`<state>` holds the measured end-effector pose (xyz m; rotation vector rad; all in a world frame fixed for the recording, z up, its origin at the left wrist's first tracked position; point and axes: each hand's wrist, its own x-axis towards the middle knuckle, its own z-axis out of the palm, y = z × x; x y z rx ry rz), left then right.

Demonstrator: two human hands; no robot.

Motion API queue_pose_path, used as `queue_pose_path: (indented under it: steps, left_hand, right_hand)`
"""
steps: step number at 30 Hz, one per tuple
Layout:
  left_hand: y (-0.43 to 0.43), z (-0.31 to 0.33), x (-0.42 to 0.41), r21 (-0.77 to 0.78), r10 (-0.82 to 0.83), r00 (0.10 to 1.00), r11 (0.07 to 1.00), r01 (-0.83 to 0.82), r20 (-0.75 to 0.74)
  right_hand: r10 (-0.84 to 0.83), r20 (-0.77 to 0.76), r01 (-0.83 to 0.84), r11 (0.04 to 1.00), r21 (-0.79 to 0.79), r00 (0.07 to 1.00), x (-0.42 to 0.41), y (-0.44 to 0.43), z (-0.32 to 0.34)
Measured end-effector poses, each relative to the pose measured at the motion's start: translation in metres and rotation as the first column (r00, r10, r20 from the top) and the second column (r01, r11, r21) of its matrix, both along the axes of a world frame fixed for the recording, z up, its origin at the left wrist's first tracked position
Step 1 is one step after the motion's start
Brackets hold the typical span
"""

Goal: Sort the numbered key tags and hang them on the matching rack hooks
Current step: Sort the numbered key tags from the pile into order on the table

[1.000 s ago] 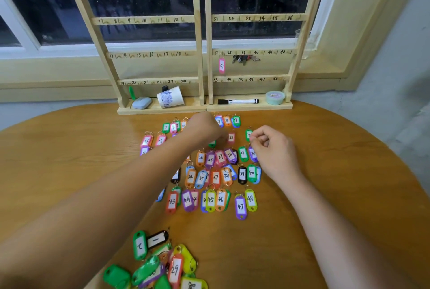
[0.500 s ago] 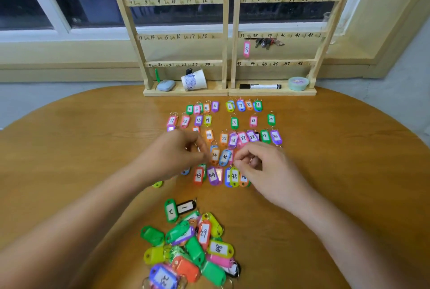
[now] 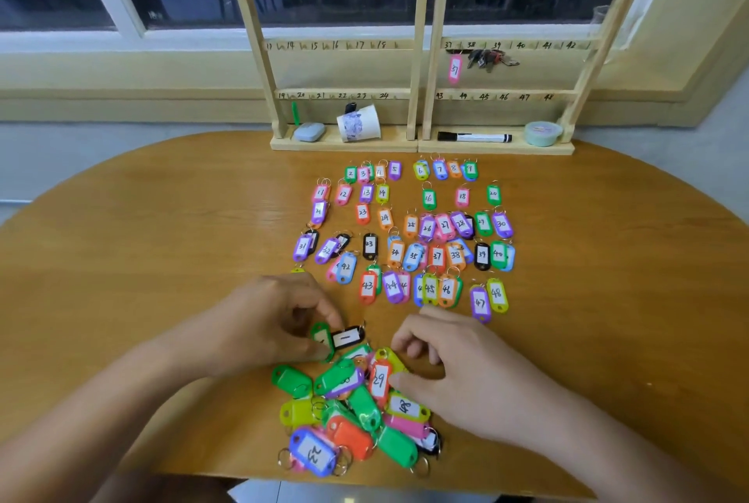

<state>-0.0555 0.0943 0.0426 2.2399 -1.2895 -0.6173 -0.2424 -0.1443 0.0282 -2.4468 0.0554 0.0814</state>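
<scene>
Wooden table (image 3: pixel 162 259) by the window, rack (image 3: pixel 416 56) at the far edge with just a pink tag (image 3: pixel 455 68) and some keys (image 3: pixel 488 58) hung. Its bottom shelf holds a paper cup (image 3: pixel 360 123), a marker (image 3: pixel 474 136) and a little tub (image 3: pixel 542 133). Sorted tags (image 3: pixel 437 255) sit mid-table, loose pile (image 3: pixel 364 409) at the near edge. Left hand (image 3: pixel 275 324) looks to pinch a green tag (image 3: pixel 321 336); black tag 1 (image 3: pixel 346 338) lies crosswise just right of those fingers. Right hand (image 3: pixel 466 377) hovers over the pile, loosely curled, holding nothing visible.
</scene>
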Motion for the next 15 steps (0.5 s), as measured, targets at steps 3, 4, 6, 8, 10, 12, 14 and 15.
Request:
queue_pose_path:
  steps: [3,4,6,8,10,12,14,15]
  left_hand:
    - [0.001,-0.002,0.001,0.039,-0.020,1.000,0.999,0.019,0.009]
    - [0.001,-0.003,0.002,0.042,-0.026,0.999,0.999,0.025,0.020]
    - [0.000,-0.005,0.002,0.041,-0.028,0.999,0.999,0.027,0.029]
    - [0.000,-0.007,0.004,0.041,-0.019,0.999,0.999,0.017,0.035]
    - [0.000,-0.010,0.006,0.040,-0.008,0.999,0.999,0.006,0.039]
    - [-0.001,-0.012,0.007,0.039,0.016,0.999,0.999,-0.018,0.045]
    - [-0.001,-0.012,0.008,0.047,0.054,0.998,0.997,-0.056,0.043]
    - [0.000,-0.010,0.008,0.056,0.078,0.996,0.995,-0.080,0.030]
  right_hand:
    - [-0.006,-0.050,0.004,0.999,-0.041,0.999,0.002,0.004,0.001]
    - [-0.011,-0.052,0.009,0.999,-0.048,0.999,0.002,0.004,0.001]
    - [-0.024,-0.054,0.021,0.998,-0.056,0.998,0.004,0.006,0.001]
    - [-0.029,-0.069,0.025,0.998,-0.059,0.997,0.006,0.006,0.002]
    - [-0.031,-0.072,0.027,0.998,-0.048,0.997,0.007,0.005,0.001]
    - [-0.038,-0.071,0.036,0.999,-0.025,0.997,0.008,0.003,0.001]
    - [-0.057,-0.089,0.059,0.998,0.016,0.994,0.009,-0.001,0.001]
    - [-0.067,-0.105,0.072,0.997,0.042,0.992,0.010,-0.004,0.002]
